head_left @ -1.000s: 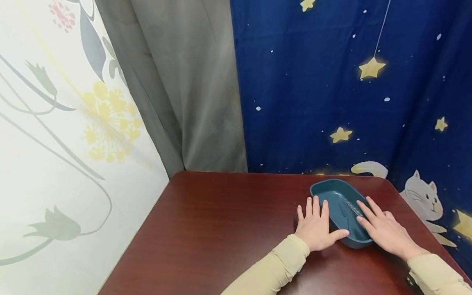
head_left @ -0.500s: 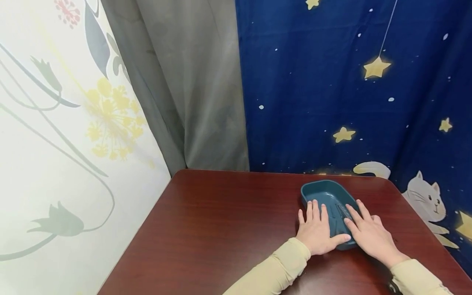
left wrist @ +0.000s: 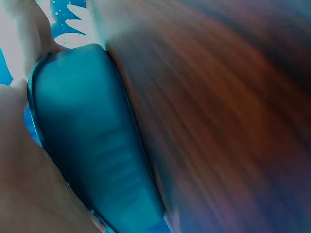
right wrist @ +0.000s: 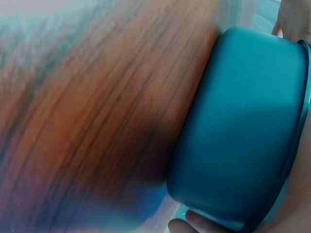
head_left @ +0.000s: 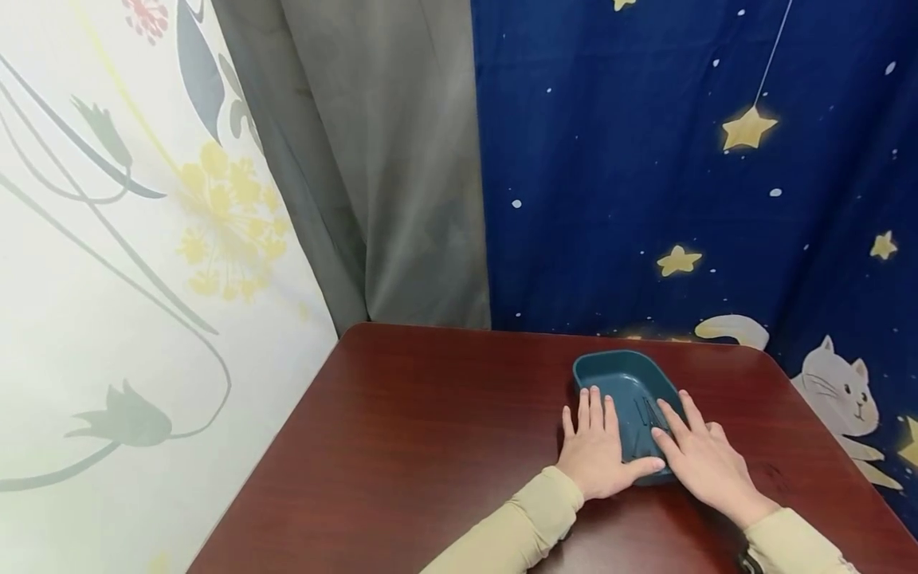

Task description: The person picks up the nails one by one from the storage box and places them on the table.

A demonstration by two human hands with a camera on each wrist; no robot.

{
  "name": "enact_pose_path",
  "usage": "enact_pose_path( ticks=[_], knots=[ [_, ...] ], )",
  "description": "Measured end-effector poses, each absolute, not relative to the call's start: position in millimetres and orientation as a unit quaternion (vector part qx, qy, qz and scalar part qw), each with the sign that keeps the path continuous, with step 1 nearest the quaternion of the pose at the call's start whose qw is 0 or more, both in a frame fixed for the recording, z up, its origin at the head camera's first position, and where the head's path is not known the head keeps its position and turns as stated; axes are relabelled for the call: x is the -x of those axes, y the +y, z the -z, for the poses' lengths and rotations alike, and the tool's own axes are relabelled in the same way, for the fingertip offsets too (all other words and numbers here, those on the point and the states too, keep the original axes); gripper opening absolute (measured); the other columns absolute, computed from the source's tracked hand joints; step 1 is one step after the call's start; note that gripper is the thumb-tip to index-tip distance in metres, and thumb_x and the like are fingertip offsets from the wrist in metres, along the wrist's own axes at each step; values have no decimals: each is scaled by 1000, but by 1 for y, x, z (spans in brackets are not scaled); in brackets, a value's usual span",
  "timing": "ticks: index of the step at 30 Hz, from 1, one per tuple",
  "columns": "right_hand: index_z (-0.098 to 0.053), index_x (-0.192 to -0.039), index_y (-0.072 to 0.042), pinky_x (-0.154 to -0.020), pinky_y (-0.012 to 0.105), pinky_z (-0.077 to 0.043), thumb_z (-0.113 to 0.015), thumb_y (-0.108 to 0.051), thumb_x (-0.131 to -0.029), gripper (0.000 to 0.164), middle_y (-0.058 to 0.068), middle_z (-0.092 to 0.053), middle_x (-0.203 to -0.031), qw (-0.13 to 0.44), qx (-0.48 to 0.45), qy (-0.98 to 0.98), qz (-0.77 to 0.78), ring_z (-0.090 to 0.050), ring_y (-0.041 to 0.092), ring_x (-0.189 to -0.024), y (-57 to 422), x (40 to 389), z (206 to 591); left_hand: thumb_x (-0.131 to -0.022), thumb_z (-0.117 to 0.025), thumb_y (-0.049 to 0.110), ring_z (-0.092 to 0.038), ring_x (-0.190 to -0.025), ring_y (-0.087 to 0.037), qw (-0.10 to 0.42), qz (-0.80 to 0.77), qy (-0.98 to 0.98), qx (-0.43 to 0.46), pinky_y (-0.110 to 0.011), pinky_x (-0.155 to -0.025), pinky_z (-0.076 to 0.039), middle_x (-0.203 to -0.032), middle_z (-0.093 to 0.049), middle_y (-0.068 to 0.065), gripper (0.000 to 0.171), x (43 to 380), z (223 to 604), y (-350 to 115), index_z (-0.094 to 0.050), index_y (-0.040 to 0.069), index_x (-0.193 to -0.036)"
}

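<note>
A teal plastic tray [head_left: 622, 358], long and round-cornered, sits on the table. Thin, dark, narrow pieces [head_left: 649, 414] lie in it, too small to identify. My left hand [head_left: 594, 453] rests over the tray's left rim, fingers straight and thumb stretched toward the near end. Over the right rim lies my right hand [head_left: 706, 458], some fingers extended over the inside. In the left wrist view, the tray's smooth outer wall [left wrist: 87, 136] runs beside the hand. The right wrist view shows the opposite wall [right wrist: 238, 121], with fingertips [right wrist: 182, 226] at its lower edge.
The dark red wooden table [head_left: 430, 414] extends left of the tray. Behind it hang a grey curtain [head_left: 423, 199] and a blue star-patterned curtain [head_left: 610, 175]. A white flowered curtain [head_left: 143, 319] hangs along the left side.
The tray has slid left across the table, with my right hand moving left along with it. My left hand has stayed at the left rim and shifted only slightly. The head view has turned a little.
</note>
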State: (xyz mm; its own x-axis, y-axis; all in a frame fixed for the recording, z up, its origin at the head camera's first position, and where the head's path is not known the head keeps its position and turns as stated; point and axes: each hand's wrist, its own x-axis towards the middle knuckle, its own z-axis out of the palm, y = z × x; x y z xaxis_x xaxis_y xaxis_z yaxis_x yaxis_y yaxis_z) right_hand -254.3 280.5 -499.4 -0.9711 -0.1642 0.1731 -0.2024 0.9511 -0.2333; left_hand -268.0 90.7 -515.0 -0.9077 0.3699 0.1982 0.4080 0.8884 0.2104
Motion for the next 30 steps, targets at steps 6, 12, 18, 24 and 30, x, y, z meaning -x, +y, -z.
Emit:
enact_pose_path(
  ticks=[6,12,18,24,30],
  knots=[
    [-25,-145,-16,-59,51,-46,-34,-58,-91,69,18,-2,-150,88,-126,-982,-112,-48,48,-102,273,256,500,-64,-13,89,11,-136,-24,78,111,-969,209,-57,-102,-10,-150,11,-7,114,272,511,70,-2,10,-146],
    [-20,-146,-22,-42,29,-35,-36,-60,-89,70,15,2,-150,62,-134,-982,-117,-53,13,-54,269,255,500,-65,-10,88,8,-137,-25,56,92,-968,225,-56,-103,-10,-151,9,-8,113,275,506,53,-1,10,-146],
    [-16,-147,-24,-46,29,-39,-35,-58,-90,68,17,8,-150,57,-144,-980,-122,-59,16,-66,261,254,501,-63,-11,90,9,-136,-25,38,85,-967,238,-56,-103,-8,-150,11,-8,116,280,505,44,-3,9,-146],
    [-20,-146,-20,-64,48,-47,-28,-60,-91,69,17,9,-149,69,-148,-979,-118,-55,41,-96,244,251,504,-64,-14,90,9,-136,-26,34,91,-964,248,-57,-103,-7,-150,12,-8,117,282,506,30,-3,7,-146],
    [-22,-146,-21,-86,65,-29,-33,-56,-92,65,18,7,-149,77,-151,-979,-113,-24,50,-123,228,254,504,-64,-16,89,4,-137,-27,44,94,-961,255,-58,-102,-10,-151,7,-10,118,282,501,11,-4,6,-146]
  ],
)
